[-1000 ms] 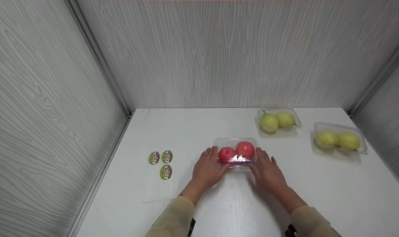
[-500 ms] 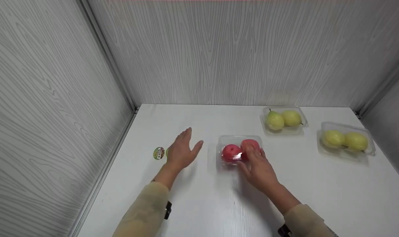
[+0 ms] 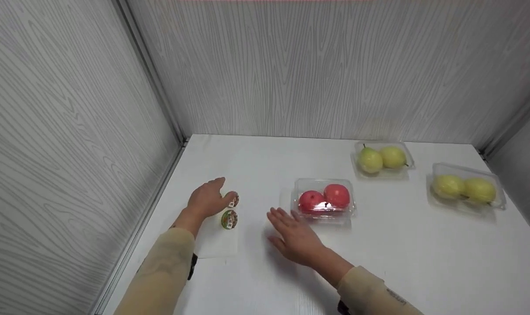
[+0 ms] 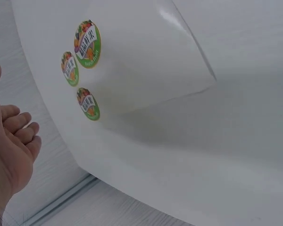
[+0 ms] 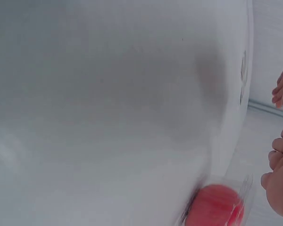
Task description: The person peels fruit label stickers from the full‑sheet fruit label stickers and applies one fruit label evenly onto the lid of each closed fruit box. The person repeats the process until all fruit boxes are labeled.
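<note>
So the left hand (image 3: pixel 207 199) hangs over the sticker sheet (image 3: pixel 214 245), fingers relaxed and thumb out a bit, holding nothing. Left wrist view shows a gap between it and the stickers (image 4: pixel 88 43), so no contact that I can see. The right hand (image 3: pixel 297 238) is spread fairly wide, also empty, just beside the near left corner of the clear box (image 3: pixel 306 184). Can't tell if a fingertip brushes the plastic.

My read: the step in hand is getting a sticker, with the box parked close by. I'd say the next move calls for lowering the left hand and lifting one edge with a fingertip or nail, then a light pinch so it doesn't fold or stick to itself. Right hand could pin the sheet, since it looks thin and likely to slide.

Looks-wise, there are three stickers, all on the sheet to the left of the box: oval from this angle, green along the edge, fruit picture, white banner with dark lettering. The sheet is pale and plain, and one corner may be lifting. The box holds two red fruit (image 3: pixel 312 201), appears closed, glare along the front, no label I can make out.

Further out on the white table (image 3: pixel 400 253), two more clear boxes (image 3: pixel 380 144) of yellow-green pears (image 3: pixel 370 160) sit to the right
</note>
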{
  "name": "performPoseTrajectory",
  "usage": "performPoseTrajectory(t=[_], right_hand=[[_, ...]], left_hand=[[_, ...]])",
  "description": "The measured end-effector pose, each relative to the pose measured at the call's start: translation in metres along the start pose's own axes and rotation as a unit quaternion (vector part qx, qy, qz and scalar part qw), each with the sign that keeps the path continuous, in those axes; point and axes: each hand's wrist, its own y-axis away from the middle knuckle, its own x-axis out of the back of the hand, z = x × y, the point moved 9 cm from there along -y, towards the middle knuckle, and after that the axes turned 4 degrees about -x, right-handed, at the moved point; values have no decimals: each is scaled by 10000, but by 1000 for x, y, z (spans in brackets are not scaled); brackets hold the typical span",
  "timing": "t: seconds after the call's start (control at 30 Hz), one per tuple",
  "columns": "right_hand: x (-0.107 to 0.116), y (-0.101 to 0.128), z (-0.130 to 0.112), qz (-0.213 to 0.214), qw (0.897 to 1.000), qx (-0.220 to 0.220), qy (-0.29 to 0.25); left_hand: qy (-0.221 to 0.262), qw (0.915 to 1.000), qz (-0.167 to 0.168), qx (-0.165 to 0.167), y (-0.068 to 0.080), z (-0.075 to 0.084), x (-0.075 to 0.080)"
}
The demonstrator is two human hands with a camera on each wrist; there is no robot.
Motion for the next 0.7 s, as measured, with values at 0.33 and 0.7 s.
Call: performPoseTrajectory(t=[0.33,0.7], right_hand=[[-59,-24,-66,-963,9890,1029,459],[-78,-28,-83,-1142,9754,1633,939]], left_hand=[[-418,9964,-722,135,-20,-20,-15],[-324,9944,-952,315,-28,-29,-24]])
